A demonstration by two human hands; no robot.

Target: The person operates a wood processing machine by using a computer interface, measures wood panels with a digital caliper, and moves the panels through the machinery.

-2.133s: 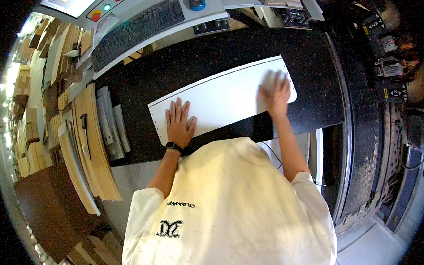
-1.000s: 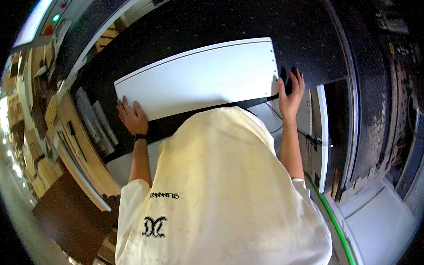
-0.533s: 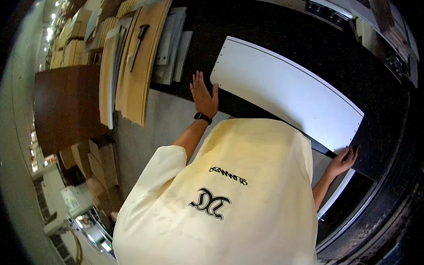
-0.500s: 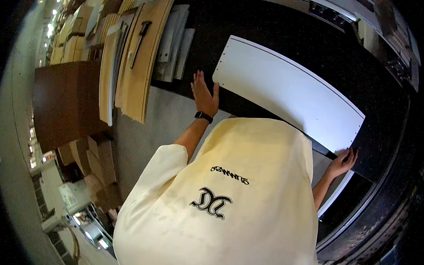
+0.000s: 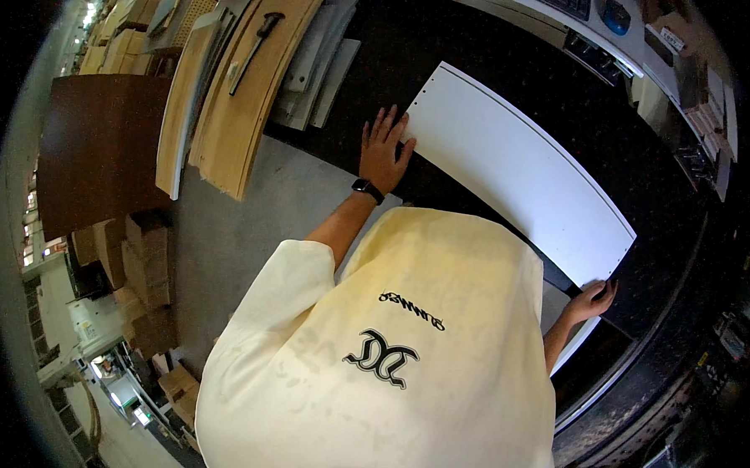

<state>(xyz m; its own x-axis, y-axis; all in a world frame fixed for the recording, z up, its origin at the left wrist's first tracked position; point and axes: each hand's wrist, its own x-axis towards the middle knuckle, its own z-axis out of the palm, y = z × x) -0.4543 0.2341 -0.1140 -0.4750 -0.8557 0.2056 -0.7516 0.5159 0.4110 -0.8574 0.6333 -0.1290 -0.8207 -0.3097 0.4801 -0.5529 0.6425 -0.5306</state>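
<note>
A long white panel lies on the black work surface, with a dark groove along its far edge and small holes at both ends. My left hand is open beside the panel's left end, fingers spread, the fingertips at the edge. At the near right corner, my right hand has its fingers bent and closed on the panel's edge. A watch with a black band sits on my left wrist.
Left of the panel lie grey panels and wood-coloured boards, with a black-handled tool on top. A brown panel and cardboard boxes stand farther left. Machinery lines the far right.
My left hand has moved right and forward to meet the panel's left end. The right hand stays at the corner, its fingers more curled. The whole view has turned slightly.
</note>
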